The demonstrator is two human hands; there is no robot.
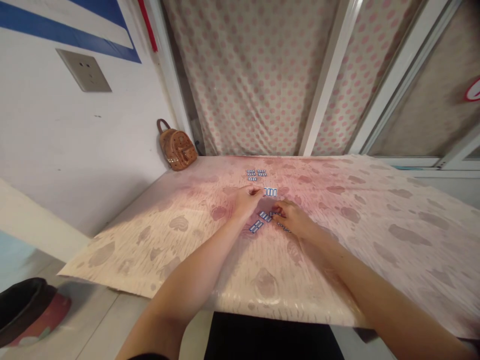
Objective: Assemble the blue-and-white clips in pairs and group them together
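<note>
My left hand is closed in a pinch on the edge of a small flat blue-and-white card marked with white bars, held just above the tablecloth. Nearer to me, my right hand has its fingers bent and closed at a loose group of similar cards, with one card partly hidden at its fingertips. Left of that hand lie a tilted card and another card. One more card shows partly beneath the right hand. Beyond both hands, several cards lie in neat short rows.
A patterned tablecloth covers the table. A small brown backpack stands in the far left corner against the wall. Polka-dot curtains hang behind the table's far edge. A dark-and-red container is on the floor at left.
</note>
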